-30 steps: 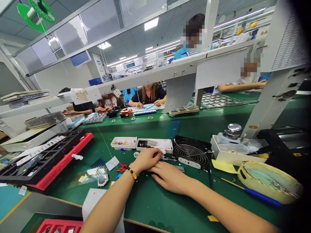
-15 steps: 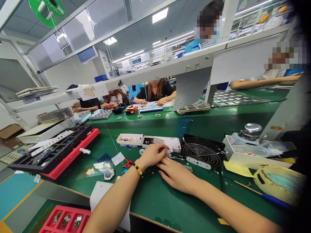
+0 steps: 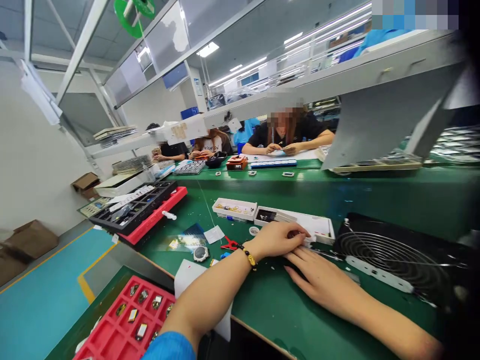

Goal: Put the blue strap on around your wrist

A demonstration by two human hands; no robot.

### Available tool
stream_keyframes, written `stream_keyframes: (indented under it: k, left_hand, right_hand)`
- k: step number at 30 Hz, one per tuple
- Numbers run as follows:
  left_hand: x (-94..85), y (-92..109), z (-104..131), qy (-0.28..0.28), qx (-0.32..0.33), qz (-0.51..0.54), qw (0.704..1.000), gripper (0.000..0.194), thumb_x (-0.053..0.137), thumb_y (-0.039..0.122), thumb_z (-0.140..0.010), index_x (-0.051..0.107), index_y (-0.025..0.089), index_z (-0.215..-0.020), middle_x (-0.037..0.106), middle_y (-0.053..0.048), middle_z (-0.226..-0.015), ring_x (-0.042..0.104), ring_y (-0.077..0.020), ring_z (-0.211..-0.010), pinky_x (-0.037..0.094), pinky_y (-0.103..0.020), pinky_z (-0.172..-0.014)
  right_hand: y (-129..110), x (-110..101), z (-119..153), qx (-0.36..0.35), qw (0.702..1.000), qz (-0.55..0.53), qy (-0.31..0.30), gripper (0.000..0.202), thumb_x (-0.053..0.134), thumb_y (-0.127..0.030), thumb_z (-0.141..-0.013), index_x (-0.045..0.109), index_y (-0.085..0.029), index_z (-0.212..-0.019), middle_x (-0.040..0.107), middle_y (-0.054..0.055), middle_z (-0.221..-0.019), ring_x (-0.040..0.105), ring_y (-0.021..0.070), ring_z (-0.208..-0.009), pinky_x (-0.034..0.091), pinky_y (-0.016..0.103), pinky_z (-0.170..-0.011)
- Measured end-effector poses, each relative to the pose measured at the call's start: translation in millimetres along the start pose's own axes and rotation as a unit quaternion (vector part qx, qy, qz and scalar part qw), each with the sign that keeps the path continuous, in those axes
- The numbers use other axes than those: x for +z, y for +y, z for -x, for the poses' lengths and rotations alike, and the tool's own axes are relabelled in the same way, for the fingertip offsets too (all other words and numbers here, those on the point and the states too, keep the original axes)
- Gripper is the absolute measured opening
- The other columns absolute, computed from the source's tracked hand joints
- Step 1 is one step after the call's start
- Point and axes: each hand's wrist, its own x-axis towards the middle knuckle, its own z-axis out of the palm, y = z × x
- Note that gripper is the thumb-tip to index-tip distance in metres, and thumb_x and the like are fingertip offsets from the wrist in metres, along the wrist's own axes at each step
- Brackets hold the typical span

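Note:
My left hand (image 3: pixel 279 239), with a beaded bracelet (image 3: pixel 249 258) on its wrist, reaches to the front of the white parts box (image 3: pixel 315 225). Its fingers are curled inward, and whatever they hold is hidden. Some white, crumpled-looking material (image 3: pixel 309 239) shows just beyond the fingertips; I cannot tell whether they touch it. Close below and to the right, my right hand (image 3: pixel 318 275) has its fingers stretched toward the left one. The thumb stands apart from them, and the fingertips meet or overlap the left hand. Red-handled pliers (image 3: pixel 229 244) lie left of the bracelet.
A round watch-like case (image 3: pixel 201 254) sits on the green bench (image 3: pixel 270 320). A black fan with a wire guard (image 3: pixel 386 250) stands right. Lower left is a red compartment tray (image 3: pixel 112 340) with small parts. Black and red trays (image 3: pixel 165 212) rest further left. Co-workers sit across the bench.
The view has swung left, so the bench things and my hands appear further right. More of the red compartment tray shows. My hands keep nearly the same pose.

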Motion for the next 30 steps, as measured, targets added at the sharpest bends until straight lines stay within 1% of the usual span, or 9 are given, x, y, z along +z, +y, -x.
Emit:
stream_keyframes:
  k: [4,8,12,16,18,20,24,27,30]
  left_hand:
    - [-0.4,-4,-1,0.01,-0.001,0.033,0.999,0.028,0.056,0.03,-0.102,0.073,0.016,-0.119,0.077,-0.007,-0.104,0.069,-0.0206,-0.098,0.05,-0.028,-0.09]
    - [1.1,-9,-5,0.041,0.007,0.18,0.983,0.027,0.058,0.033,-0.1,0.074,0.015,-0.111,0.075,-0.008,-0.101,0.068,-0.0207,-0.1,0.05,-0.031,-0.097]
    - [-0.1,-5,-9,0.047,-0.05,0.383,0.921,0.023,0.065,0.03,-0.094,0.075,0.011,-0.105,0.073,-0.009,-0.095,0.067,-0.0197,-0.095,0.052,-0.035,-0.102]
    - [-8.5,9,-5,0.041,-0.102,0.479,0.871,0.028,0.071,0.031,-0.089,0.075,0.009,-0.106,0.073,-0.014,-0.104,0.067,-0.0257,-0.105,0.05,-0.045,-0.111]
    - [-14.1,16,-1,0.018,-0.109,0.506,0.856,0.037,0.069,0.035,-0.09,0.074,0.007,-0.114,0.072,-0.017,-0.114,0.064,-0.0312,-0.117,0.045,-0.05,-0.115]
    - [-19.0,23,3,-0.013,-0.093,0.518,0.85,0.048,0.063,0.039,-0.093,0.07,0.006,-0.127,0.069,-0.02,-0.125,0.06,-0.035,-0.127,0.041,-0.054,-0.117]
    - [-23.4,33,8,-0.054,-0.043,0.53,0.845,0.069,0.06,0.048,-0.096,0.048,0.011,-0.154,0.058,-0.022,-0.146,0.053,-0.0383,-0.136,0.035,-0.061,-0.119]
    - [-23.8,40,11,-0.059,-0.014,0.525,0.849,0.077,0.065,0.048,-0.097,0.035,0.019,-0.162,0.051,-0.02,-0.154,0.044,-0.0396,-0.146,0.032,-0.06,-0.121]
    - [-24.6,46,14,-0.066,-0.002,0.516,0.854,0.077,0.064,0.046,-0.098,0.031,0.023,-0.164,0.046,-0.017,-0.16,0.037,-0.0367,-0.152,0.029,-0.056,-0.125]
  right_hand:
    - [2,5,-1,-0.031,0.995,0.063,0.066,0.042,0.037,-0.041,-0.108,0.056,-0.017,-0.138,0.061,0.016,-0.133,0.064,0.0319,-0.119,0.061,0.055,-0.094]
    - [-2,-2,-6,-0.024,0.988,0.105,0.107,0.045,0.032,-0.041,-0.109,0.048,-0.014,-0.141,0.056,0.018,-0.141,0.058,0.0329,-0.129,0.059,0.053,-0.099]
    - [-8,-13,-10,0.012,0.985,0.11,0.129,0.051,0.029,-0.04,-0.11,0.041,-0.01,-0.149,0.05,0.019,-0.148,0.053,0.0336,-0.136,0.054,0.055,-0.107]
    - [-18,-23,-13,0.034,0.985,0.086,0.146,0.052,0.031,-0.038,-0.111,0.035,-0.012,-0.156,0.046,0.017,-0.154,0.048,0.0326,-0.142,0.049,0.054,-0.113]
    - [-22,-27,-14,0.04,0.984,0.076,0.158,0.054,0.034,-0.037,-0.111,0.032,-0.014,-0.16,0.044,0.016,-0.157,0.048,0.032,-0.143,0.048,0.053,-0.115]
    - [-25,-31,-14,0.047,0.981,0.069,0.175,0.058,0.038,-0.036,-0.11,0.027,-0.016,-0.164,0.04,0.015,-0.16,0.045,0.0316,-0.146,0.047,0.051,-0.116]
    - [-27,-39,-16,0.057,0.975,0.055,0.206,0.067,0.044,-0.034,-0.11,0.016,-0.019,-0.169,0.03,0.014,-0.166,0.036,0.0329,-0.152,0.042,0.054,-0.121]
    - [-29,-43,-18,0.061,0.973,0.047,0.219,0.069,0.045,-0.032,-0.109,0.014,-0.018,-0.169,0.028,0.015,-0.167,0.03,0.0342,-0.155,0.039,0.057,-0.123]
    - [-31,-46,-18,0.065,0.972,0.045,0.22,0.07,0.047,-0.03,-0.109,0.014,-0.02,-0.17,0.032,0.015,-0.165,0.033,0.0343,-0.154,0.045,0.056,-0.119]
